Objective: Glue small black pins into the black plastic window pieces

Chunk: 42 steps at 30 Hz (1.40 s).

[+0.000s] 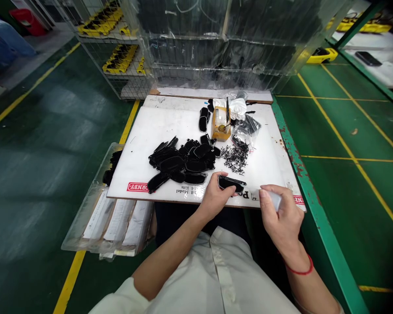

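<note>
My left hand (215, 196) grips a flat, glossy black panel (229, 182) with a thin bright rim, above the front edge of the board. To its right, my right hand (280, 214) is closed around a small whitish, translucent object (275, 199), whose kind I cannot make out. The two hands are apart. Left of my left hand lies a heap of similar black panels (173, 165). Beyond the held panel is a loose pile of tiny black pieces (236, 155), thin and pin-like.
A yellowish box (221, 134) with a small pot stands at the back of the white board (170, 111), beside a plastic bag (247, 126). A clear bin (80, 226) with papers sits low at left. A wire rack (129, 83) holds yellow parts.
</note>
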Motion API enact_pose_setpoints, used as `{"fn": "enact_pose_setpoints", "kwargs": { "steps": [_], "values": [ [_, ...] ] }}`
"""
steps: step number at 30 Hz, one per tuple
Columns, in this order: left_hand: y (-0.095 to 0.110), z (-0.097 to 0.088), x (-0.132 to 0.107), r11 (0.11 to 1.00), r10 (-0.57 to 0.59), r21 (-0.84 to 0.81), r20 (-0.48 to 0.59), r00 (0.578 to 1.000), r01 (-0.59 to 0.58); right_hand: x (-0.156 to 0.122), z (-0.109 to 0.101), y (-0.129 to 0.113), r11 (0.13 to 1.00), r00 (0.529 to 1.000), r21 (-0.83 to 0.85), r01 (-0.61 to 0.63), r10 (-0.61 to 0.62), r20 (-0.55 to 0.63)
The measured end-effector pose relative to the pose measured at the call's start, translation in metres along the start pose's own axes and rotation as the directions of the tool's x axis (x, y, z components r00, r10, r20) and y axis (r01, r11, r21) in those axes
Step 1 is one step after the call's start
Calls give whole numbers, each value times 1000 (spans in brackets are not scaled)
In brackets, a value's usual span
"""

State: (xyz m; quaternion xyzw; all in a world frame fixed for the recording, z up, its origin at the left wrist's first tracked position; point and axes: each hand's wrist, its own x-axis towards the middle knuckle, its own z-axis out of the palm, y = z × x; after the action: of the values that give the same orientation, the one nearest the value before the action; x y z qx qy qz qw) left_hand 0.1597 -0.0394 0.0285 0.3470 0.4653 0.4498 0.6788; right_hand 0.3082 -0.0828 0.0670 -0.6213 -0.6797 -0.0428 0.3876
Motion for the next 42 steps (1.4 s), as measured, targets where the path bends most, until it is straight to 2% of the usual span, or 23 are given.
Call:
{"fn": "enact_pose_setpoints", "kwargs": {
  "steps": [42],
  "values": [
    [4, 1, -1, 1000, -3, 12, 1, 1000, 3, -1, 2, 1, 999, 1000, 32, -22, 22, -4]
  ]
}}
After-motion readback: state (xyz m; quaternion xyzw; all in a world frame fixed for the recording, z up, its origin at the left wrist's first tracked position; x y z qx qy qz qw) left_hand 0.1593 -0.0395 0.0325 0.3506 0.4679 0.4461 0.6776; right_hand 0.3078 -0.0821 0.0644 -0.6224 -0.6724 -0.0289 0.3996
